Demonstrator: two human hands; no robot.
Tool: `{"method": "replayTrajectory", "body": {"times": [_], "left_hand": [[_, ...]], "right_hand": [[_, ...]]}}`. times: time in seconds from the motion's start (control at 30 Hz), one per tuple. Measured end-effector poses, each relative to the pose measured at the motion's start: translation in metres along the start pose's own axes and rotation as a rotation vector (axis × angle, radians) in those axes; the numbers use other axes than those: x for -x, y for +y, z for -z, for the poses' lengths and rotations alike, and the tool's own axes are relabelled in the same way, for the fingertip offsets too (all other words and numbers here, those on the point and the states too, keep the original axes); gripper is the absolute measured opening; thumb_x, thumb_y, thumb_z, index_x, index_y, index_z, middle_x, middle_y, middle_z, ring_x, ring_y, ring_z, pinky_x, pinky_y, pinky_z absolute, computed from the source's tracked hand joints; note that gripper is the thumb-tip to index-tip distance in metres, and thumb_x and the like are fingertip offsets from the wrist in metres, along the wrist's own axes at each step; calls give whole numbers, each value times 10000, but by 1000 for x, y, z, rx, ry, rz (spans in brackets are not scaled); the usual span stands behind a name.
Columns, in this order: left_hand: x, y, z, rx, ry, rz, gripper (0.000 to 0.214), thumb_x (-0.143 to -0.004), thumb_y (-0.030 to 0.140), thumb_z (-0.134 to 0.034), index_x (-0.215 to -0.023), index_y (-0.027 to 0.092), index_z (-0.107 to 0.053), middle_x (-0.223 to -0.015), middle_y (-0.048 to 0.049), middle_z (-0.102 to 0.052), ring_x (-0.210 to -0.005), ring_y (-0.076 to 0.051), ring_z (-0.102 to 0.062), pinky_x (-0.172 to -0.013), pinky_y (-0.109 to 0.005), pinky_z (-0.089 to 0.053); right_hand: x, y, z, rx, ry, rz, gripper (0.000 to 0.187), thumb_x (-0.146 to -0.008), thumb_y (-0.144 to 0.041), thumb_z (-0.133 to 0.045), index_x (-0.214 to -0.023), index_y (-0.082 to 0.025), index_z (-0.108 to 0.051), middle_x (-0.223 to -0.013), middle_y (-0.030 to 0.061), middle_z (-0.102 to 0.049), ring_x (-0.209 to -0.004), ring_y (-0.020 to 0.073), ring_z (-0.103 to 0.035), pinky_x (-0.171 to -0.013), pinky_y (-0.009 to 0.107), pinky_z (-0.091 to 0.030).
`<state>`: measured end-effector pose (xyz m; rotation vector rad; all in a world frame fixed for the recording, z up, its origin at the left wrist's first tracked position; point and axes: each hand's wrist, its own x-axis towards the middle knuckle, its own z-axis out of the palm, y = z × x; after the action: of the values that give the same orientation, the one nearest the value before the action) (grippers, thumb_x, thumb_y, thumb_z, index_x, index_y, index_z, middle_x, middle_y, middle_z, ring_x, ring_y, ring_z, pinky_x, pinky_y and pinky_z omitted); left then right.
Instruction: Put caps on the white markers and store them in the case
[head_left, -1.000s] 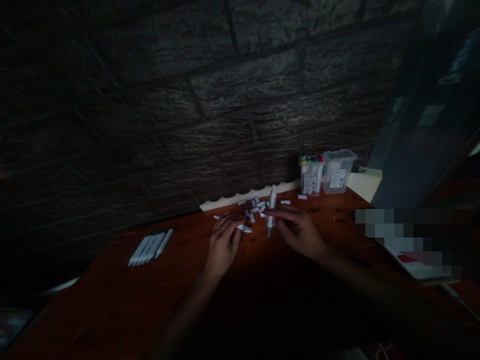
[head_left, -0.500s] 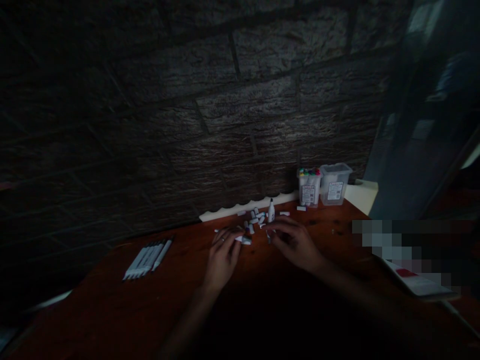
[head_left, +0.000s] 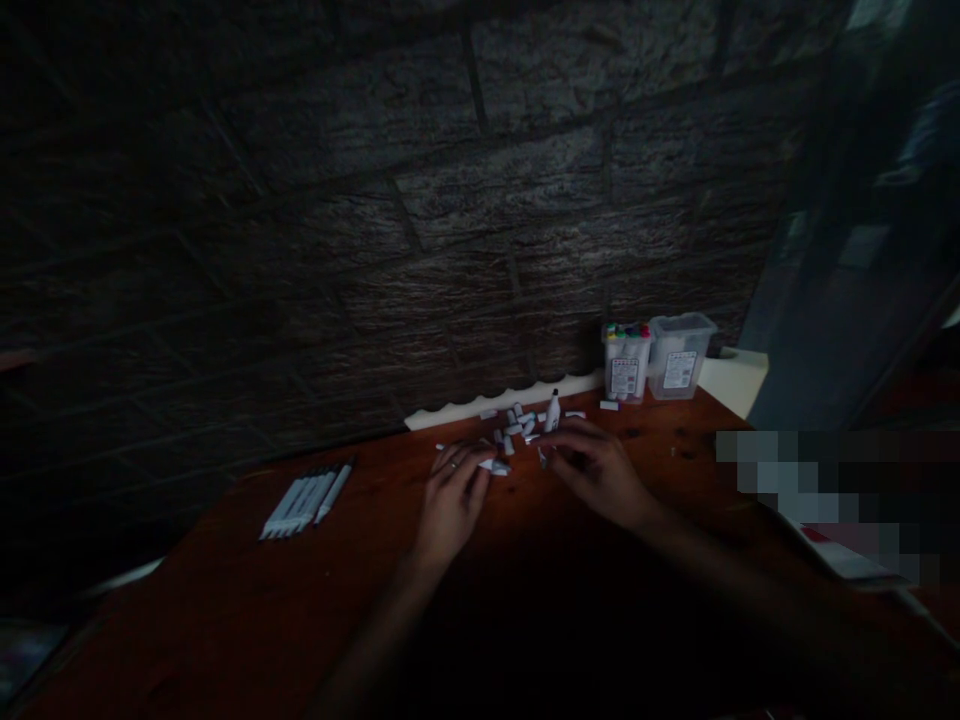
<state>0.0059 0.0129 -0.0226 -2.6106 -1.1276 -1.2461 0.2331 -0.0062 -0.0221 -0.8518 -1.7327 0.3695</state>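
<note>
My right hand (head_left: 594, 468) is curled around a white marker (head_left: 552, 412) held upright, its dark tip pointing up. Just beyond my fingers a heap of small white marker caps (head_left: 516, 425) lies on the red-brown wooden table (head_left: 225, 610). My left hand (head_left: 451, 497) rests on the table with its fingers bent over a white marker piece (head_left: 495, 466) at its fingertips. A ring shows on one finger of that hand. The light is dim and finger detail is poor.
A row of several white markers (head_left: 306, 497) lies side by side at the left. Two clear plastic tubs (head_left: 660, 357) stand at the back right, one holding markers with coloured ends. A scalloped white strip (head_left: 480, 403) runs along the dark stone wall. A blurred patch covers the right.
The marker in my right hand has sunk lower than a second ago, with less of it above my fingers. My left hand has stayed where it was. The camera shifted slightly.
</note>
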Motion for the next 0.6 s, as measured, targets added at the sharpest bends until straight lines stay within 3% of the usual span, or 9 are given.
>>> {"method": "replayTrajectory", "body": {"times": [0.2, 0.33, 0.6], "left_hand": [[2, -3, -2, 13, -6, -8, 190, -894, 162, -526, -1042, 223, -629, -1065, -54, -680, -1033, -205, -602, -921, -379, -460], [3, -4, -2, 7, -20, -1, 215, -895, 166, -525, -1077, 225, -623, -1049, -64, -678, -1013, -212, -610, -897, -380, -474], [3, -2, -2, 1, -32, -4, 219, -897, 159, -523, -1083, 211, -625, -1043, -63, -670, -993, -200, -599, -890, -356, -466]], "right_hand": [[-2, 4, 4, 127, 14, -118, 198, -867, -211, -558, -993, -230, -710, -876, 44, -661, -727, 157, -611, -681, 289, -492], [-5, 9, 10, 219, 15, -183, 230, -872, -213, -533, -1022, -233, -707, -945, 47, -685, -720, 157, -622, -703, 291, -490], [-4, 13, 6, 202, -71, -250, 240, -866, -264, -552, -1059, -218, -689, -794, 16, -680, -619, 130, -587, -623, 254, -456]]}}
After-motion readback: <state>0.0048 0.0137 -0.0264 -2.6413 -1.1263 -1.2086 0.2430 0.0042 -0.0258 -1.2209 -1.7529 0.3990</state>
